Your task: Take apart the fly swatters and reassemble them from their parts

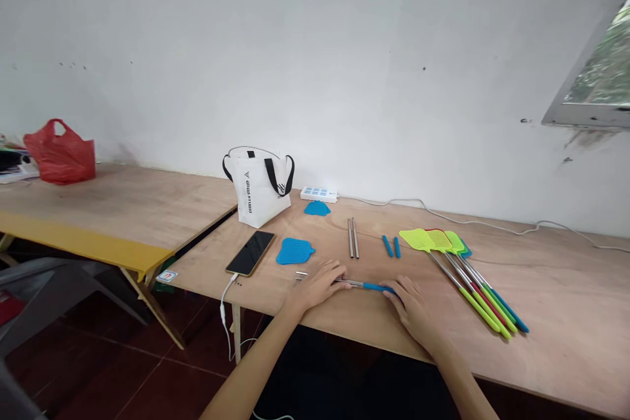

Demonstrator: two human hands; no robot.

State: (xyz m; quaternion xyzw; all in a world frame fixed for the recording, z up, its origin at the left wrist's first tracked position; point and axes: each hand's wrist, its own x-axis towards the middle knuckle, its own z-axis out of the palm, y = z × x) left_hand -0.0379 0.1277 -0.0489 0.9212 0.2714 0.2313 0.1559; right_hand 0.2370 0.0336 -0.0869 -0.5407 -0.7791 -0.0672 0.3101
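My left hand rests on the wooden table, its fingers curled over the metal rod of a swatter handle. My right hand grips the blue handle sleeve at the rod's other end. A loose blue swatter head lies just beyond my left hand. A second blue head lies farther back. Two bare metal rods and two short blue sleeves lie ahead of my hands.
Several finished fly swatters in green, red and blue lie to the right. A phone on a white cable, a white tote bag and a power strip stand to the left and back. A red plastic bag sits on the neighbouring table.
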